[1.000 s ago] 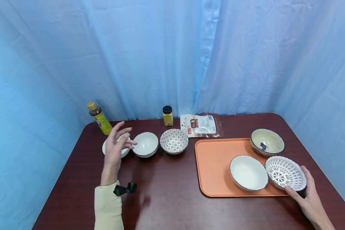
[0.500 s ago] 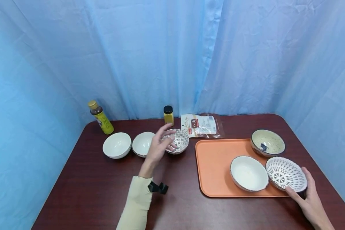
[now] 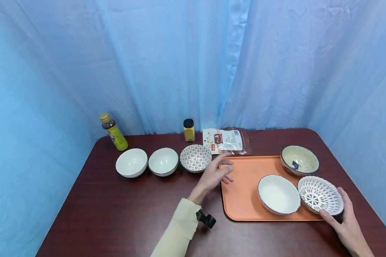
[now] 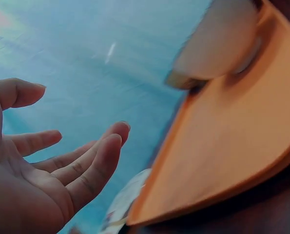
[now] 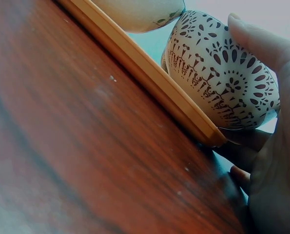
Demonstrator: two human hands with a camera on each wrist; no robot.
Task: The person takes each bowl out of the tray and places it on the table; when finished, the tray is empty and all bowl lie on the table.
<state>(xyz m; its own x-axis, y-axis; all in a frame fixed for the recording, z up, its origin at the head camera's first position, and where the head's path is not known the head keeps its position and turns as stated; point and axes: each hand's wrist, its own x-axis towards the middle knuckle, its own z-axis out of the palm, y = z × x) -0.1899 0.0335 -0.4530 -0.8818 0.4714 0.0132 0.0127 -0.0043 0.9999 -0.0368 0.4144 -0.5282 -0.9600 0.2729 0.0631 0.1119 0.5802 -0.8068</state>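
Observation:
My left hand (image 3: 214, 173) hovers over the left edge of the orange tray (image 3: 241, 185), fingers loosely spread and holding nothing; in the left wrist view the same hand (image 4: 62, 170) is palm up beside the tray (image 4: 222, 146). At the tray's right front corner, my right hand (image 3: 349, 225) grips the patterned white bowl (image 3: 320, 194), thumb at its front rim and fingers around its right side. The right wrist view has that hand (image 5: 281, 122) against the bowl's dark-printed outside (image 5: 222, 73). A plain white bowl (image 3: 278, 194) and a speckled bowl (image 3: 300, 159) stand beside it.
Left of the tray, two white bowls (image 3: 132, 163) (image 3: 163, 161) and a small patterned bowl (image 3: 195, 158) form a row. Behind them are a yellow-green bottle (image 3: 117, 137), a black-lidded jar (image 3: 189, 132) and a packet (image 3: 226, 141). Blue curtains surround the table.
My left hand has swept right, from over the leftmost white bowl, past the small patterned bowl, to the tray's left edge. The right hand keeps its grip with hardly any movement.

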